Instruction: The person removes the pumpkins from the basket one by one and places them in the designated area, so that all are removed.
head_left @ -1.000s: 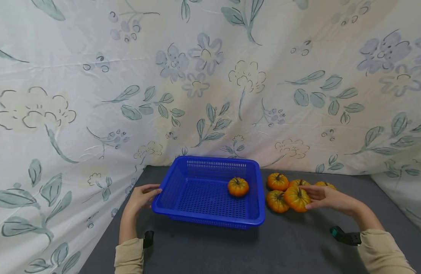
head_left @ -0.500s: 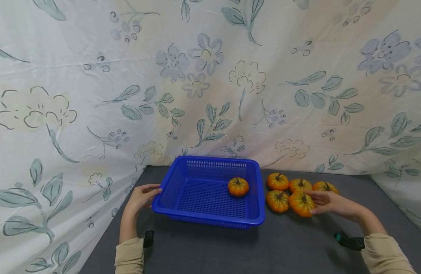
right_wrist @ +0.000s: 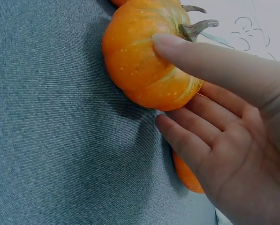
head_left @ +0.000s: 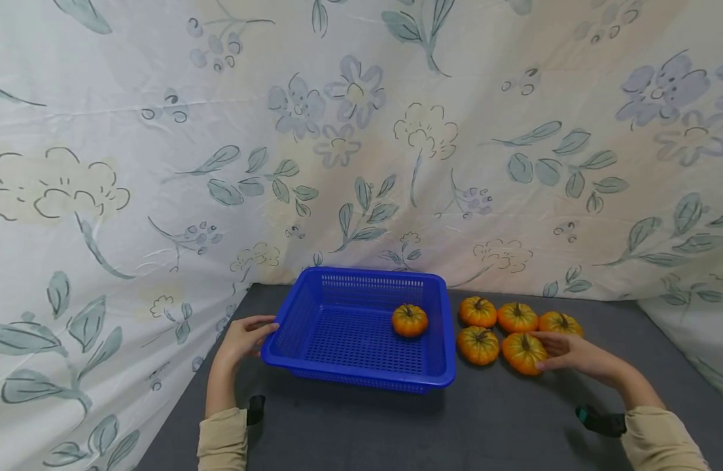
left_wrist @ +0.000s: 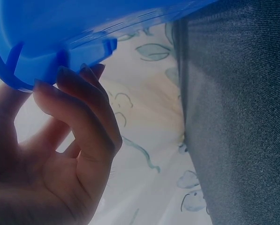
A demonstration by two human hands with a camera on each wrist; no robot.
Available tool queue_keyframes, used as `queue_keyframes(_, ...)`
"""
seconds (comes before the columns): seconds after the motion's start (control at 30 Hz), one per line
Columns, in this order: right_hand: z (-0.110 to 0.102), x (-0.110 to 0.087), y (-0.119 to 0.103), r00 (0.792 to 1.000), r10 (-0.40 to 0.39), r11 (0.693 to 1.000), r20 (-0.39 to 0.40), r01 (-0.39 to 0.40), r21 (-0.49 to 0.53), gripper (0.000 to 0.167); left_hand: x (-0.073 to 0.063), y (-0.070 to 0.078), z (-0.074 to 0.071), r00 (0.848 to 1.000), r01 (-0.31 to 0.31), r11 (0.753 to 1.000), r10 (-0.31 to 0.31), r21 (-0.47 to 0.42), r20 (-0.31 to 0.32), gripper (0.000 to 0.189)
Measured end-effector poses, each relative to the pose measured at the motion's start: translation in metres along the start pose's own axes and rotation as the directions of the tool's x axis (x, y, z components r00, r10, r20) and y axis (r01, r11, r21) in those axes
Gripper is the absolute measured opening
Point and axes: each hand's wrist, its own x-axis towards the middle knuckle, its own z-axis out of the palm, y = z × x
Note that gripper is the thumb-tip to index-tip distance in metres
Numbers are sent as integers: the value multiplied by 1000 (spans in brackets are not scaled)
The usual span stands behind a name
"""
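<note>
My left hand (head_left: 243, 340) holds the left rim of a blue perforated plastic basket (head_left: 361, 377); in the left wrist view its fingers (left_wrist: 90, 110) curl at the underside of the rim. One small orange pumpkin (head_left: 409, 320) lies inside the basket, toward the right. To the right of the basket, my right hand (head_left: 579, 356) grips another orange pumpkin (head_left: 523, 354) by its right side. The right wrist view has the thumb on the near side of this pumpkin (right_wrist: 135, 61) and the other fingers behind it, close over the dark cloth.
Several more pumpkins sit close by: one beside the basket (head_left: 477, 345), others behind, including a back middle pumpkin (head_left: 517, 318) and a back right pumpkin (head_left: 558, 322). Dark grey cloth (head_left: 455, 432) covers the table. A floral curtain (head_left: 361, 163) hangs behind it.
My right hand has moved the pumpkin right and toward me, down into the front row; the pumpkins behind it now show more fully. The left hand and basket have stayed still.
</note>
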Motion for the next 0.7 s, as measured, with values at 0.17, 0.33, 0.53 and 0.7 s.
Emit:
queue_keyframes(0.17,0,-4,-5,1000,-21,1000,-4,21,17,79,0,-1,0,1000,3,1000,-3,2,-9,49)
queue_keyframes(0.33,-1,-5,-12,999,-27,1000,-46,27,-7,76,0,-2,1,1000,9,1000,-9,-8,-17,46)
queue_keyframes(0.53,-3,-5,-24,996,-48,999,-74,46,-26,72,-1,-2,1,1000,13,1000,-13,-5,-22,45)
queue_keyframes(0.7,-4,-2,-32,993,-56,997,-107,49,-59,71,-1,-2,1,1000,14,1000,-14,-4,-25,45)
